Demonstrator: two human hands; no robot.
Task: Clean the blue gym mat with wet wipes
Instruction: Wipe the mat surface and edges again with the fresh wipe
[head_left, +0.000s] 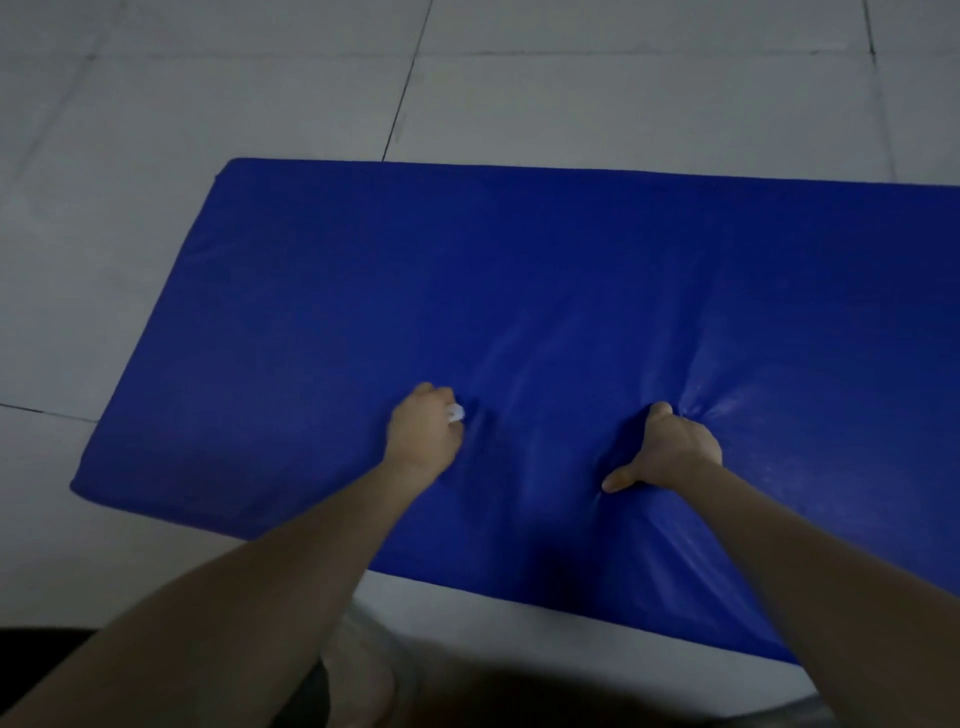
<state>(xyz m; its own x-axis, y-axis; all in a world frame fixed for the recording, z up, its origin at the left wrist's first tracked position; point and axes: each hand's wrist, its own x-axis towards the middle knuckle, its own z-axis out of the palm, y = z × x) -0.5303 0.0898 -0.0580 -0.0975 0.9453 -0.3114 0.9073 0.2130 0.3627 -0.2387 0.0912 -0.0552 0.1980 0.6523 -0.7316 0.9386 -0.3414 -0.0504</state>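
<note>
The blue gym mat (519, 291) lies flat on the floor and runs off the right edge of the view. My left hand (423, 434) rests on its near middle, fingers curled round a small crumpled white wet wipe (456, 413) that touches the mat. About a forearm's length to the right, my right hand (670, 454) presses down into the mat with the thumb spread wide. The cover dents and wrinkles around it. Shiny streaks show on the mat to the right of that hand.
Pale grey floor tiles (208, 104) with dark joints surround the mat on the far, left and near sides. A blurred pale, plastic-looking thing (363, 654) lies on the floor near my body, below my left forearm.
</note>
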